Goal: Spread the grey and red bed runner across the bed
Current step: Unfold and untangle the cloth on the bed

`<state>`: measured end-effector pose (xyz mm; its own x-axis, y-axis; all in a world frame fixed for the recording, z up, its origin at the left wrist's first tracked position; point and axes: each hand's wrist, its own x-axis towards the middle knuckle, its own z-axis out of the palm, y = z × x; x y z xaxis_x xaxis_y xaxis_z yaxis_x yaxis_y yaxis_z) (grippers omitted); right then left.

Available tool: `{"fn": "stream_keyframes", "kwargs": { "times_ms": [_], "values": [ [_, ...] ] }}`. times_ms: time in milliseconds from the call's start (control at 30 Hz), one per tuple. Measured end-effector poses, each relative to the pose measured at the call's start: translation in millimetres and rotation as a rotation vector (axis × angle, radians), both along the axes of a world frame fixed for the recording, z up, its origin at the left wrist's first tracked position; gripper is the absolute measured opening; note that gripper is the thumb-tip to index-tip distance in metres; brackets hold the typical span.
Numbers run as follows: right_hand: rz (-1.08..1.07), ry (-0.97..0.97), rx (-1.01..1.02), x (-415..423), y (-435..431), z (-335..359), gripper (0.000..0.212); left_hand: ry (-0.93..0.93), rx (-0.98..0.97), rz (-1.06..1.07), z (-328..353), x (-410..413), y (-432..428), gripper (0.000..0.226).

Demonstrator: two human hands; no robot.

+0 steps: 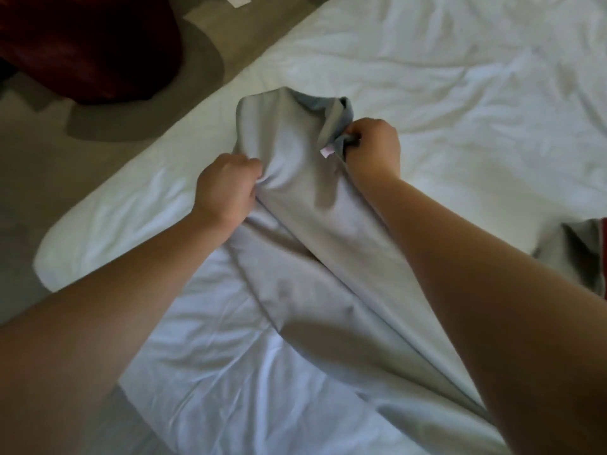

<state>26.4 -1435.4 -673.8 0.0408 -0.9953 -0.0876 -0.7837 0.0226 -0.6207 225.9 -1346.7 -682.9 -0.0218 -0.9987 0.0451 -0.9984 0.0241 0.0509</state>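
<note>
The left hand (226, 188) is closed in a fist around a gathered fold of the soft grey fabric bed runner (295, 178), at the runner's 9 o'clock side. The right hand (374, 146) grips the bunched edge at 3 o'clock. From the hands the runner goes down toward 5 o'clock over the wrinkled white bed sheet (460, 93). At 10 o'clock there is a beige carpet with grey shapes (49, 165) and a dark red rounded object (82, 44). The runner shows mostly its grey side, with long folds. A thin red strip (603, 224) appears at the picture's 3 o'clock edge. A small pale pink label (326, 152) sits just beside the right hand; its writing is not readable.
</note>
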Motion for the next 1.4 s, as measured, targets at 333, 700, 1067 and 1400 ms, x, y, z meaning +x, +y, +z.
{"fn": "stream_keyframes", "kwargs": {
  "times_ms": [333, 700, 1067, 1400],
  "values": [
    [0.107, 0.072, 0.101, -68.3, 68.2, -28.2, 0.053, -0.121, -0.063, -0.072, -7.3, -46.7, 22.6, 0.023],
    [-0.035, 0.781, -0.031, -288.6, 189.7, -2.4, 0.055, 0.236, 0.128, -0.632, -6.5, -305.2, 95.7, 0.032],
    [-0.311, 0.481, 0.116, -440.3, 272.5, -18.5, 0.036, 0.506, 0.491, -0.590, -39.4, -489.9, 174.2, 0.063],
    [-0.334, 0.511, -0.002, -584.6, 339.6, -0.1, 0.037, 0.560, 0.286, -0.713, -9.2, -632.9, 228.0, 0.031]
  ]
}}
